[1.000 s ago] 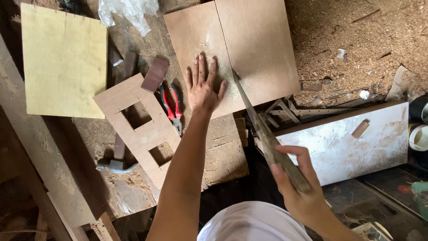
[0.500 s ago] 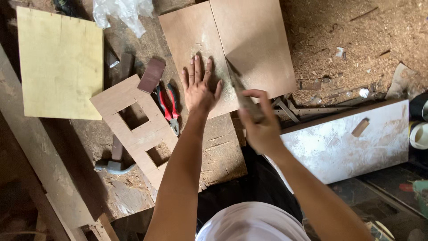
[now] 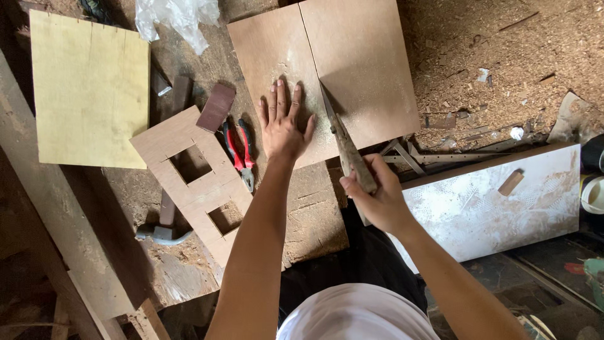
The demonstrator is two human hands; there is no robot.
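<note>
My left hand (image 3: 283, 123) lies flat, fingers spread, on a brown plywood sheet (image 3: 365, 56) resting on the workbench. A cut line runs down the sheet from its far edge. My right hand (image 3: 371, 195) grips the wooden handle of a hand saw (image 3: 336, 129), whose blade is set into the sheet's near edge just right of my left hand. Sawdust lies on the sheet around the blade.
Red-handled pliers (image 3: 239, 151) lie left of my left hand, beside a plywood piece with two square cut-outs (image 3: 195, 179). A hammer (image 3: 165, 220), a yellow board (image 3: 88, 88), a small wood block (image 3: 216, 107) and a plastic bag (image 3: 179, 19) sit further left. A white panel (image 3: 497, 201) lies right; sawdust covers the floor.
My right hand pushed the saw forward into the sheet from a drawn-back position, then pulled back a little. The left hand stayed flat on the plywood.
</note>
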